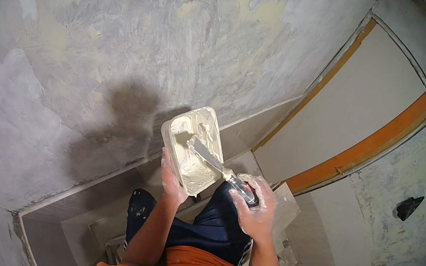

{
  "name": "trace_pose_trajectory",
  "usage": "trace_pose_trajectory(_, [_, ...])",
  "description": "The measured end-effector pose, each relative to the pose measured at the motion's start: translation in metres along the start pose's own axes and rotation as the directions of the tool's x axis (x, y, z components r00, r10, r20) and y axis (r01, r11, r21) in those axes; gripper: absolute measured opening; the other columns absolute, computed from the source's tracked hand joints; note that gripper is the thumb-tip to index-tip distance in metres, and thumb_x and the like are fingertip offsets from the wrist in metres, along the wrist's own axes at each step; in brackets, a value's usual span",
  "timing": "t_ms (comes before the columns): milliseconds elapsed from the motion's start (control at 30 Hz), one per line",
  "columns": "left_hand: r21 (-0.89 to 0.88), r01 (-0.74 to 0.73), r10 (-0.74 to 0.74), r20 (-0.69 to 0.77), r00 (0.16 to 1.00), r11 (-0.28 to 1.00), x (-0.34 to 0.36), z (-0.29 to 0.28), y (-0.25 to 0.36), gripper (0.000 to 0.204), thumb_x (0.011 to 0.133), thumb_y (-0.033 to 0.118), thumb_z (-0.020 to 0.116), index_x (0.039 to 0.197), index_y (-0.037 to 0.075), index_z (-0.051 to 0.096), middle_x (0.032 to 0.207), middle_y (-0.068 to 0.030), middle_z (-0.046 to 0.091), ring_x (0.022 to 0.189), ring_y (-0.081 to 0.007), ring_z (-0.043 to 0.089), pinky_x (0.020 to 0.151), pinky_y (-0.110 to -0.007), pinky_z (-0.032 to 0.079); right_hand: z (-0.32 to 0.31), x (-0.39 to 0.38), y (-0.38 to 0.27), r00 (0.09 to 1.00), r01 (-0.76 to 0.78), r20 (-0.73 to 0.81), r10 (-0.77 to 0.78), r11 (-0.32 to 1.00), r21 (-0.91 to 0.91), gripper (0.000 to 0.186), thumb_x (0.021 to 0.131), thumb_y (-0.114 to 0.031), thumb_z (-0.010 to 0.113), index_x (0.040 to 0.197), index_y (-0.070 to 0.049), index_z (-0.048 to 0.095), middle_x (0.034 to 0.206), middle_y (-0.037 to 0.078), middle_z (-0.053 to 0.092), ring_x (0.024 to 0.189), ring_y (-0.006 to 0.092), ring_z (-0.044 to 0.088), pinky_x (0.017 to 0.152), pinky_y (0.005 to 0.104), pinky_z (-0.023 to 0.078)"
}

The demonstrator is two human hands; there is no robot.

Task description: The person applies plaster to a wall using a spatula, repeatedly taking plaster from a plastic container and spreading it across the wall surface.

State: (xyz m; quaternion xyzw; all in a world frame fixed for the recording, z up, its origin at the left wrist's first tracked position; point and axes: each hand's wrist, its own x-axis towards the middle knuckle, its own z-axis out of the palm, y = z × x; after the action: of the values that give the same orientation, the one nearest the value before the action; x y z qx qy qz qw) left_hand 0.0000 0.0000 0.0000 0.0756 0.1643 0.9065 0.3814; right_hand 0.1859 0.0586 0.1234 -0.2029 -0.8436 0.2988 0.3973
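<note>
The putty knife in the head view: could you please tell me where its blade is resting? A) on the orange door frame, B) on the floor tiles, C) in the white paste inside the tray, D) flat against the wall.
C: the right hand holds the putty knife with its blade in the pale paste of the tray, which the left hand supports.
</note>
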Motion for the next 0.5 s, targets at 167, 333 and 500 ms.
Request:
trace_pose_trajectory(167, [-0.04,0.016,-0.018,-0.055,0.998,0.999,-0.003,0.01,0.003,0.068,0.106,0.057,0.041,0.154,0.009,0.036,0.147,-0.0133,0.05,0.13,-0.0315,0.054,0.107,-0.048,0.047,0.004,-0.003,0.002,0.999,-0.039,-0.025,0.04,0.998,0.04,0.028,0.081,-0.006,0.078,0.106,0.002,0.07,0.096,0.015,0.07,0.085,0.0272,0.068,0.081,0.0322,0.052])
trace_pose_trajectory(333, [-0.024,-0.017,0.016,-0.037,0.999,1.0,-0.005,0.009,0.007,0.068,0.105,0.056,0.042,0.154,0.008,0.036,0.148,-0.0143,0.049,0.131,-0.0319,0.053,0.108,-0.048,0.047,0.005,-0.005,0.002,0.997,-0.061,-0.043,0.066,0.993,0.104,0.029,0.081,-0.005,0.078,0.107,0.003,0.069,0.096,0.015,0.069,0.084,0.0267,0.068,0.081,0.0318,0.052])
trace_pose_trajectory(500, [-0.049,0.009,-0.011,-0.04,0.999,0.999,-0.002,0.007,0.007,0.07,0.105,0.057,0.043,0.154,0.008,0.035,0.149,-0.0146,0.047,0.133,-0.0326,0.051,0.11,-0.049,0.044,0.001,-0.001,0.001,0.995,-0.091,-0.038,0.096,0.987,0.131,0.03,0.083,-0.008,0.078,0.109,0.003,0.069,0.095,0.016,0.068,0.085,0.0268,0.066,0.083,0.0328,0.052])
